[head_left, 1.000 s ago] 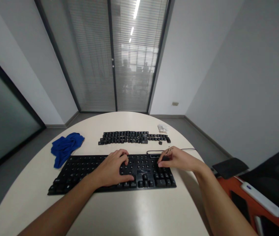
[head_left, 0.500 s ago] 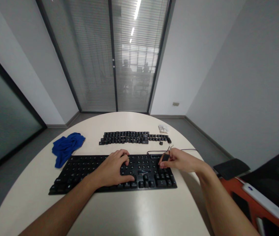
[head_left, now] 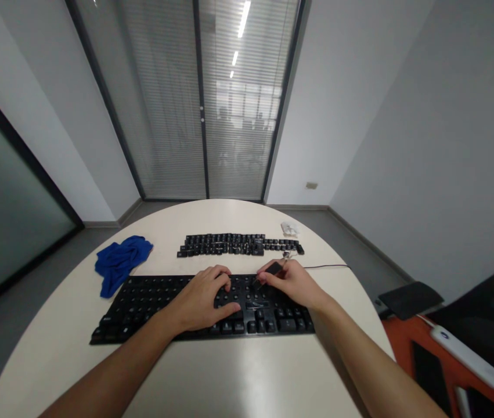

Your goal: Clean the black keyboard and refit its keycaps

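From my end, nearest on the right I see a white bar (head_left: pixel 467 357) and a dark flat device (head_left: pixel 432 371) on an orange surface (head_left: pixel 397 339). On the pale round table (head_left: pixel 203 377), the black keyboard (head_left: pixel 142 296) lies crosswise under both hands; its pale key markings are too small for me to read. My left hand (head_left: pixel 205 299) rests on its middle, thumb and fingers spread, hiding keys from me; my right hand (head_left: pixel 290 283) pinches a dark-handled tool (head_left: pixel 274 269) over the keyboard's right part and covers keys too. A blue cloth (head_left: pixel 125 258) lies crumpled near the far left corner, a cable (head_left: pixel 329 266) runs right, and beyond stand rows of loose keycaps (head_left: pixel 216 242), a crumpled whitish bag (head_left: pixel 289 229), then glass panels with blinds (head_left: pixel 242 133)
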Available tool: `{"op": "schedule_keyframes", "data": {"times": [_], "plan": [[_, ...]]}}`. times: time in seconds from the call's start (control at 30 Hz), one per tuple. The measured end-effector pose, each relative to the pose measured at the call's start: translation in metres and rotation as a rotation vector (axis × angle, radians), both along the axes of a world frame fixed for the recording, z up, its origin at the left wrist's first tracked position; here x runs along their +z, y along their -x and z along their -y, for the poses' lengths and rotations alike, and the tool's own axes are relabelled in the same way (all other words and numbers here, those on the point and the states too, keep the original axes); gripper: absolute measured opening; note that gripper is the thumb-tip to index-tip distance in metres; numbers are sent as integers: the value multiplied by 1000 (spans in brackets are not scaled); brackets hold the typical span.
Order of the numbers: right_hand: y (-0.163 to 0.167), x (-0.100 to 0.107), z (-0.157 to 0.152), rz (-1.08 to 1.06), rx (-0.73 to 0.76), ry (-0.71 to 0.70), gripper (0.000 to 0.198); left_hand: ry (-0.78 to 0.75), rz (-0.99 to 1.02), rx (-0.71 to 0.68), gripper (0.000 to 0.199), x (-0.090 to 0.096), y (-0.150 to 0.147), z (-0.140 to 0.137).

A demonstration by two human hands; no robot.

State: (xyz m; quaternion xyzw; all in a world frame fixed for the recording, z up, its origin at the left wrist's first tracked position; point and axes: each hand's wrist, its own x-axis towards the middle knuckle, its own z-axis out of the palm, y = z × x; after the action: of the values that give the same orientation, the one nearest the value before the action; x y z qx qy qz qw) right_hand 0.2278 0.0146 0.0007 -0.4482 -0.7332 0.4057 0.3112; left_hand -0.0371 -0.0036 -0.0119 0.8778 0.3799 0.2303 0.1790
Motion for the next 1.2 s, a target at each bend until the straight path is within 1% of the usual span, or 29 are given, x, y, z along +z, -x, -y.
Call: {"op": "schedule_keyframes", "data": {"times": [0.1,0.17,0.23,0.27,0.37,0.43,0.53,0.7,0.8,0.97,1.2], "plan": [[21,-7,6,-21,-63,-63,32,0,102,51,22,0,-7,2],[29,-10,9,-24,-80,-96,31,33,198,144,24,-4,-12,3],[33,-12,10,-19,-91,-119,29,120,309,199,28,-8,-17,2],[34,-13,11,-17,-94,-126,29,179,372,203,29,-11,-18,1],[34,-13,10,-28,-99,-145,29,332,499,165,28,-15,-20,-3],[33,-13,10,-32,-116,-162,29,380,512,139,24,-15,-20,-5],[33,-13,11,-32,-138,-179,30,408,491,134,23,-12,-19,-7],[36,-12,15,-60,-79,-212,22,427,468,153,22,-11,-19,-7],[38,-10,16,-80,-40,-213,21,441,477,153,20,-11,-18,-7],[37,-9,15,-80,-36,-168,25,446,482,160,23,-11,-17,-9],[36,-13,13,-101,-33,-41,31,416,483,140,21,-11,-15,-9]]}}
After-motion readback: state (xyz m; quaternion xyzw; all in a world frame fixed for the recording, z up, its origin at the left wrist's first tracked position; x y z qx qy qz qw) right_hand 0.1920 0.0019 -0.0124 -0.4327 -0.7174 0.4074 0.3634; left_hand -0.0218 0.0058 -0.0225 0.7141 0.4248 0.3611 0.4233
